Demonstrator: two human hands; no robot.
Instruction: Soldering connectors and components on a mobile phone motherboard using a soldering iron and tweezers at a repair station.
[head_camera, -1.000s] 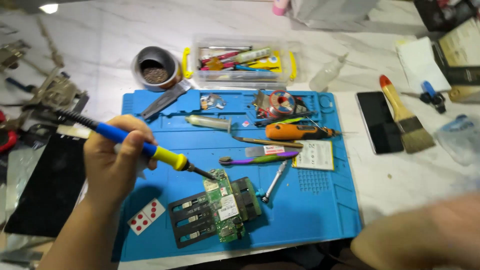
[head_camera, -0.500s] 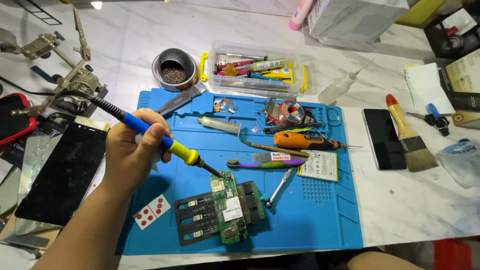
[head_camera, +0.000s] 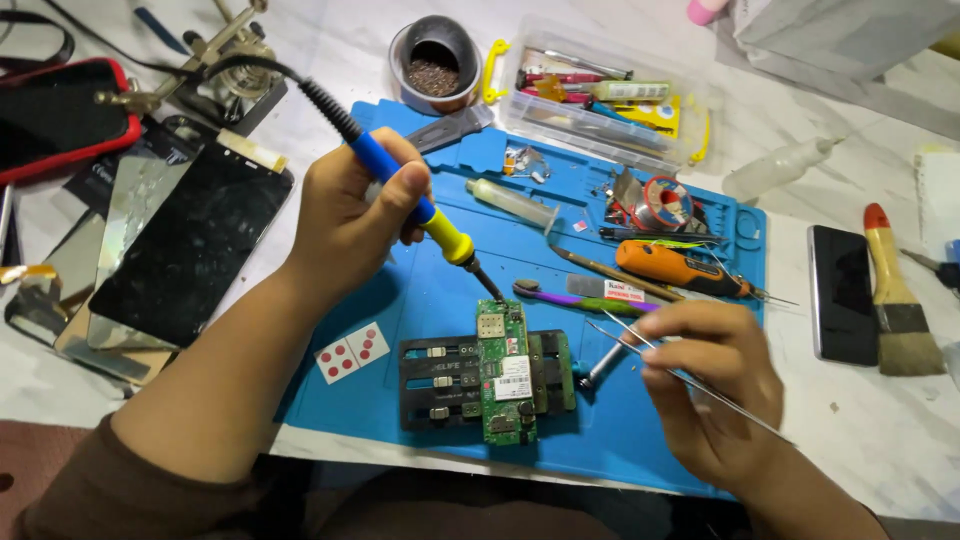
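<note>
My left hand (head_camera: 350, 215) grips a soldering iron (head_camera: 415, 200) with a blue and yellow handle. Its dark tip touches the top edge of a green circuit board (head_camera: 506, 372). The board is clamped upright in a black holder (head_camera: 440, 380) on a blue work mat (head_camera: 420, 290). My right hand (head_camera: 715, 385) holds thin metal tweezers (head_camera: 690, 378), their points aimed left toward the board, a little to its right and apart from it.
On the mat lie a syringe (head_camera: 512, 202), an orange tool (head_camera: 670, 268), a purple-handled tool (head_camera: 580, 298) and a solder spool (head_camera: 665, 202). A tin cup (head_camera: 433, 62) and a clear parts box (head_camera: 600, 95) stand behind. Phone screens (head_camera: 185, 245) lie left; a dark phone (head_camera: 842, 292) and brush (head_camera: 895, 295) right.
My right hand has come into view from the lower right, holding tweezers beside the board. The iron's tip has moved down to the board's top edge. The camera has shifted closer.
</note>
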